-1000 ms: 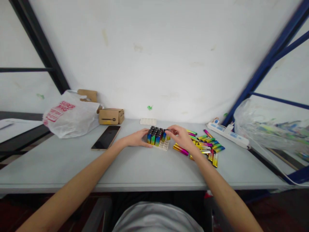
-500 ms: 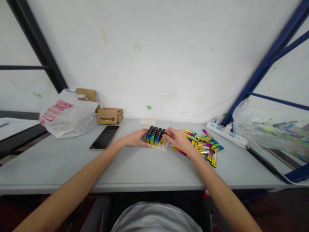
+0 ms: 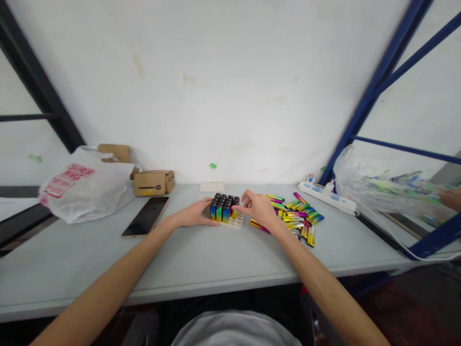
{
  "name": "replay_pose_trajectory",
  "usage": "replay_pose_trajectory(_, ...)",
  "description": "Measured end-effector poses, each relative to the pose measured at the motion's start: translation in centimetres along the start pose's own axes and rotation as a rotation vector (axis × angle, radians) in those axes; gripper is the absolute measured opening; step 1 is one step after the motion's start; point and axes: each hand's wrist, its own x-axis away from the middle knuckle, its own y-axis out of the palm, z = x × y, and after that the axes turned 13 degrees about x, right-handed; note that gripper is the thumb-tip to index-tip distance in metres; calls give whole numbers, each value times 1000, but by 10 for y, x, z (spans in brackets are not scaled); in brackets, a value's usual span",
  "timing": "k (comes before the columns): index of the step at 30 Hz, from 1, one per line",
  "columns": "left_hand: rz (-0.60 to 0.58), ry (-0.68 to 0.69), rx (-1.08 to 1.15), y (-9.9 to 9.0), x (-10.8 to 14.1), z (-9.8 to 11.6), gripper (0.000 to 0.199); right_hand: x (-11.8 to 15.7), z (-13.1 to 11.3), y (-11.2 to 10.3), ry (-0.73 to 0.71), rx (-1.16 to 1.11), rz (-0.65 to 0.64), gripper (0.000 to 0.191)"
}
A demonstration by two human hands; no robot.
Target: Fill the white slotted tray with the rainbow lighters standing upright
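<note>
Lighters [image 3: 218, 214] with shiny rainbow-coloured bodies stand upright, black ends up, packed close together in a white tray [image 3: 236, 224] at the centre of the frame, on a pale grey table [image 3: 180, 271]. They fill the left part of the tray; bare sockets show along its right side. The person's left hand [image 3: 194, 214] reaches in from the lower left, thumb and fingers spread wide around the left end of the block, touching it; how firmly it presses cannot be told. The right hand [image 3: 257, 209] comes from the lower right, its thumb and forefinger parted, the thumb tip just beside the lighters at the right edge of the block. Right of centre lies a loose heap of lighters [image 3: 300, 217] in gold, green, blue and magenta. A second white tray [image 3: 212, 186] rests behind, near the wall. Left of centre are a dark-screened smartphone [image 3: 146, 217], a small cardboard box [image 3: 150, 183] and a white plastic bag with red print [image 3: 90, 187]. A white power strip [image 3: 333, 199] lies at centre right.
</note>
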Motion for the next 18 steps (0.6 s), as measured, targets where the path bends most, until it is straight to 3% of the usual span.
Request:
replay_pose_trajectory(4, -6, 19, -11, -1, 0, 0, 91, -3, 16, -9, 72, 59, 59, 51)
replay_pose_trajectory(7, -12, 8, -20, -2, -1, 0, 91, -9, 46, -18, 204, 205, 50, 49)
replay_pose_trajectory(12, -6, 3, -21, -3, 0, 2, 92, -16, 125, -42, 495, 442, -189, 44)
replay_pose_trajectory(14, -2, 12, -21, -3, 0, 2, 90, -13, 152, -51, 580, 485, -201, 46)
replay_pose_trajectory(18, 8, 35, -15, -3, 1, 1, 92, 1, 175, -55, 600, 480, -270, 39)
